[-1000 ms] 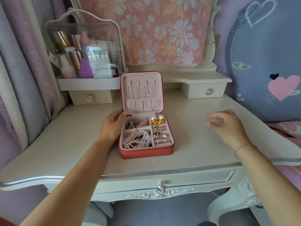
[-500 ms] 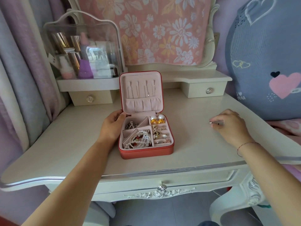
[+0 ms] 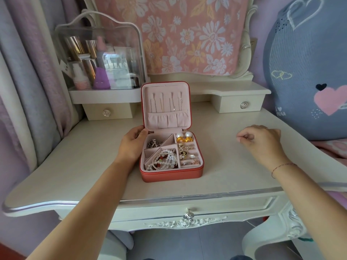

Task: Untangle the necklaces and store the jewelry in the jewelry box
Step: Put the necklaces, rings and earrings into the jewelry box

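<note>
A red jewelry box [image 3: 169,174] stands open in the middle of the white dressing table [image 3: 216,175], its lid [image 3: 185,94] upright. Thin necklaces [image 3: 162,105] hang in the lid above a pink pocket. The tray holds pearl bracelets [image 3: 165,161], a dark chain [image 3: 154,143], pearl earrings [image 3: 185,136] and rings [image 3: 189,159]. My left hand [image 3: 131,145] grips the box's left side, thumb at the hinge. My right hand [image 3: 261,141] rests on the tabletop to the right of the box, fingertips pinched together; I see nothing between them.
A clear cosmetics case [image 3: 99,59] with bottles stands on the left shelf. Small drawers [image 3: 238,104] sit at the back on both sides. A floral cloth [image 3: 187,34] hangs behind. A big blue-grey cushion [image 3: 304,72] leans at the right edge.
My right hand dropped onto the tabletop and its fingers curled in from spread to pinched. The left hand and the box stayed put.
</note>
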Demonstrator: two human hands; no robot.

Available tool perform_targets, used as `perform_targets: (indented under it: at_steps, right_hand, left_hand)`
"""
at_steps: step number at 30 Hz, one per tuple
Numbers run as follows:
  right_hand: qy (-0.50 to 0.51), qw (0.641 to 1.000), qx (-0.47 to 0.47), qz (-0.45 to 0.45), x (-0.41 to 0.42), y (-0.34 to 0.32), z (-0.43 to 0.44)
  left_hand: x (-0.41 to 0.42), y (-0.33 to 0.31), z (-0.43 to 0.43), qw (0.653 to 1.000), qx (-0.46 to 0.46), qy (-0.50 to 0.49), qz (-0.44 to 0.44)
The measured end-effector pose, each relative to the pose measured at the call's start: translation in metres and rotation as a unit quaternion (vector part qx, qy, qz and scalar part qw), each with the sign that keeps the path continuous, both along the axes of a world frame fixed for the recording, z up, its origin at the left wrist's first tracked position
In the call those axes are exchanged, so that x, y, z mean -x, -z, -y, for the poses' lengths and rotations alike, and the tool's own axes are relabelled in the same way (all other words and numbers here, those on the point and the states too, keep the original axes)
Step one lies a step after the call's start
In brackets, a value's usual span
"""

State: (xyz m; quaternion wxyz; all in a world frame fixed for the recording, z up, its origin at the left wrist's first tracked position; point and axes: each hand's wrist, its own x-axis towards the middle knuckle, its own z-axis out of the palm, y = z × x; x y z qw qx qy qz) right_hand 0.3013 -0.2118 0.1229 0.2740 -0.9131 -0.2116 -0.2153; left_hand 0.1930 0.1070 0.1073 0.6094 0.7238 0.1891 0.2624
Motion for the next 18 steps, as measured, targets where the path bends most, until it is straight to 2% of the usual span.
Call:
perform_targets:
  at_steps: [3, 7, 9, 13, 18]
  right_hand:
    - [-0.099, 0.981, -0.137, -0.098, 0.022, -0.014, -0.021]
    - [-0.229, 0.899, -0.243, -0.284, 0.058, -0.024, -0.056]
    - [-0.238, 0.878, -0.244, -0.336, 0.064, -0.022, -0.068]
    - [-0.197, 0.86, -0.242, -0.405, 0.063, -0.016, -0.082]
    - [-0.164, 0.855, -0.245, -0.427, 0.062, -0.015, -0.087]
  left_hand:
    - [0.001, -0.001, 0.0, 1.0, -0.013, -0.003, -0.007]
    - [0.002, -0.002, 0.002, 1.0, -0.011, -0.004, -0.009]
    - [0.002, -0.003, 0.002, 1.0, -0.013, -0.005, -0.008]
    - [0.003, -0.004, 0.001, 1.0, -0.011, -0.006, -0.009]
    - [0.004, -0.005, 0.003, 1.0, -0.009, 0.0, -0.006]
